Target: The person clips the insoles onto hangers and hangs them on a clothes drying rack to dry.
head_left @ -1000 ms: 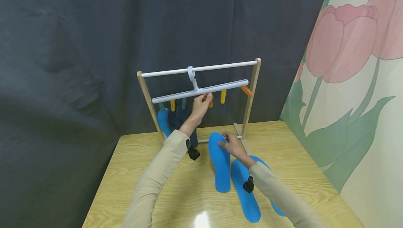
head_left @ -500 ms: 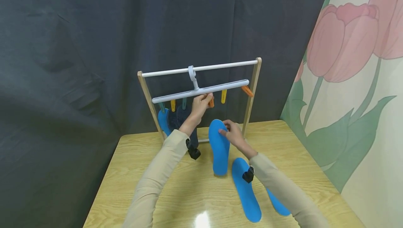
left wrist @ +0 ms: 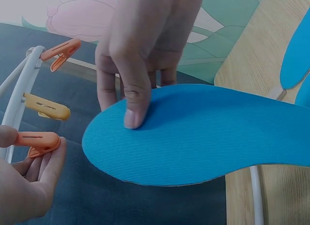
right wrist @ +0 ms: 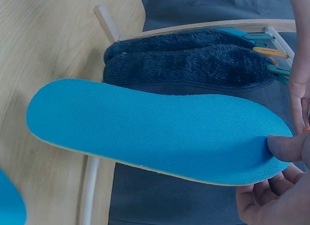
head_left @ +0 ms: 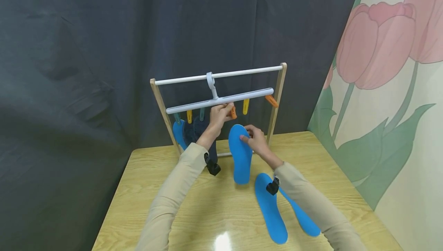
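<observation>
My left hand (head_left: 219, 119) pinches an orange clothespin (left wrist: 38, 140) that hangs from the grey hanger bar (head_left: 242, 96). Between the thumb and fingers of my right hand (head_left: 257, 142) is a blue insole (head_left: 240, 154), gripped near its wide end. The insole hangs down, just below and right of the left hand, apart from the clothespin. In the right wrist view, dark fuzzy insoles (right wrist: 189, 65) hang from clips on the bar's left part, with another blue insole (head_left: 179, 133) beside them.
A yellow clothespin (head_left: 245, 106) and another orange clothespin (head_left: 272, 101) hang at the bar's right. The hanger hooks over a white rail on a wooden rack (head_left: 278, 89). Two blue insoles (head_left: 271, 212) lie on the table (head_left: 138, 197) under the right forearm.
My right hand has raised the blue insole from near the table toward the hanger. The left hand stays at the orange clothespin, which tilts slightly more.
</observation>
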Demonstrator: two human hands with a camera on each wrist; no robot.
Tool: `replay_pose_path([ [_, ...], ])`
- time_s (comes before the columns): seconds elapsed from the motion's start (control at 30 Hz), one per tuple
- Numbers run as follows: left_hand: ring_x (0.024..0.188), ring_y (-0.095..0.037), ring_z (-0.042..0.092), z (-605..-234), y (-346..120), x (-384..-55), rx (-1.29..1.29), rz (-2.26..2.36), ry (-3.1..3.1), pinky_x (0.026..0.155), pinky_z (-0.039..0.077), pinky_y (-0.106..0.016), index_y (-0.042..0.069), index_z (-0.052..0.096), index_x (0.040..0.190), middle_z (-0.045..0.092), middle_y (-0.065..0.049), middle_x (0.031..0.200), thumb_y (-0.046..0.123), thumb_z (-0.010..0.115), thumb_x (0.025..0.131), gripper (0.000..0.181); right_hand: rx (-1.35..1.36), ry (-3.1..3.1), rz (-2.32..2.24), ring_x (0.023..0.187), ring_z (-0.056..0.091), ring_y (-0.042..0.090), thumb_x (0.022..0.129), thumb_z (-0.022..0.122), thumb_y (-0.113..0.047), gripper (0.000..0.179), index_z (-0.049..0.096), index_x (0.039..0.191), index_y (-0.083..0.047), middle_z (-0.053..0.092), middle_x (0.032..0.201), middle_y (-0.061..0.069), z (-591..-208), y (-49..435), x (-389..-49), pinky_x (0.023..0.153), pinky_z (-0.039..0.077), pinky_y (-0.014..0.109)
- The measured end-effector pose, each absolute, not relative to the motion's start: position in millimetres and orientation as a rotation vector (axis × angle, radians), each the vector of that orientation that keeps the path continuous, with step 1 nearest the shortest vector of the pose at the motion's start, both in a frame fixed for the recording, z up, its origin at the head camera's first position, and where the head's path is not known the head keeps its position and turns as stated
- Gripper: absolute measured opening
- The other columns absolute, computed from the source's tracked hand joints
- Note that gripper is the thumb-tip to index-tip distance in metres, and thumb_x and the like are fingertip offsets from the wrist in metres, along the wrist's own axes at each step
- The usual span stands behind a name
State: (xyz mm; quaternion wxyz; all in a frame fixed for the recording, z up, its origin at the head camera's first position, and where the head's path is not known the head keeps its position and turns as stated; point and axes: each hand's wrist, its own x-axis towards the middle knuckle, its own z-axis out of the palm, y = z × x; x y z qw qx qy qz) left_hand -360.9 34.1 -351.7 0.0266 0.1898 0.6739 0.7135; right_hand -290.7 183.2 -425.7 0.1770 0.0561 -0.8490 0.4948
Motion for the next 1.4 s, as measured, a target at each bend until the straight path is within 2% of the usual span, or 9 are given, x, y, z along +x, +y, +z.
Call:
replay_pose_path([
  [0.1,0.110,-0.040,0.061,-329,25,-333,0.609,2.186,2.069,0.095,0.053,-0.040,-0.014,0.062,0.118,0.060,-0.028,0.117,0.014,0.053,0.104,0.033,0.142,-2.401,1.420,0.093,0.063,0.037,0.095,0.063,0.001,0.031,0.058,0.124,0.011,0.067,0.104,0.026,-422,182,-291,0.081,0.052,0.049],
  [0.2,0.108,-0.042,0.061,-331,24,-337,0.646,2.186,2.062,0.093,0.054,-0.042,-0.016,0.062,0.115,0.060,-0.028,0.113,0.014,0.053,0.104,0.033,0.126,-2.410,1.426,0.096,0.063,0.038,0.096,0.062,0.000,0.032,0.057,0.126,0.010,0.066,0.108,0.027,-420,181,-291,0.084,0.052,0.050],
  [0.3,0.101,-0.036,0.064,-343,26,-351,0.662,2.206,2.033,0.089,0.056,-0.038,-0.013,0.065,0.110,0.063,-0.021,0.104,0.016,0.056,0.103,0.031,0.113,-2.408,1.438,0.098,0.063,0.039,0.097,0.061,-0.001,0.032,0.057,0.127,0.010,0.066,0.110,0.027,-417,180,-291,0.085,0.051,0.050],
  [0.47,0.091,-0.029,0.067,-361,33,-371,0.703,2.259,2.021,0.081,0.058,-0.034,-0.008,0.069,0.104,0.065,-0.016,0.097,0.023,0.062,0.100,0.031,0.111,-2.402,1.431,0.098,0.063,0.039,0.097,0.061,-0.001,0.033,0.056,0.128,0.010,0.065,0.111,0.028,-414,179,-291,0.085,0.052,0.050],
  [0.87,0.081,-0.025,0.070,-365,33,-374,0.714,2.333,1.991,0.078,0.060,-0.036,-0.008,0.070,0.110,0.068,-0.018,0.094,0.018,0.066,0.097,0.029,0.122,-2.393,1.429,0.098,0.064,0.037,0.097,0.060,-0.001,0.032,0.057,0.127,0.010,0.067,0.111,0.026,-409,178,-289,0.085,0.053,0.050],
  [0.97,0.083,-0.027,0.070,-363,33,-372,0.724,2.325,1.961,0.079,0.059,-0.038,-0.009,0.069,0.110,0.068,-0.019,0.095,0.016,0.065,0.098,0.029,0.125,-2.395,1.429,0.098,0.064,0.037,0.098,0.060,-0.001,0.033,0.056,0.128,0.010,0.066,0.111,0.026,-409,178,-289,0.086,0.053,0.050],
  [1.17,0.095,-0.042,0.067,-349,29,-357,0.739,2.290,1.982,0.084,0.058,-0.043,-0.015,0.066,0.113,0.066,-0.030,0.102,0.012,0.062,0.099,0.030,0.125,-2.388,1.446,0.100,0.063,0.038,0.098,0.059,-0.001,0.033,0.055,0.129,0.010,0.066,0.113,0.027,-408,179,-288,0.086,0.053,0.049],
  [1.33,0.090,-0.032,0.070,-359,38,-370,0.693,2.308,2.041,0.082,0.058,-0.038,-0.007,0.071,0.111,0.069,-0.022,0.102,0.017,0.065,0.098,0.028,0.132,-2.369,1.456,0.100,0.062,0.038,0.098,0.060,-0.001,0.034,0.055,0.130,0.010,0.065,0.113,0.027,-406,179,-287,0.086,0.052,0.049],
  [1.4,0.086,-0.026,0.071,-382,47,-399,0.732,2.312,2.028,0.080,0.059,-0.035,0.000,0.074,0.109,0.072,-0.015,0.099,0.026,0.068,0.096,0.030,0.129,-2.365,1.456,0.100,0.062,0.038,0.098,0.060,-0.002,0.034,0.055,0.130,0.009,0.065,0.113,0.027,-405,179,-287,0.086,0.052,0.049],
])
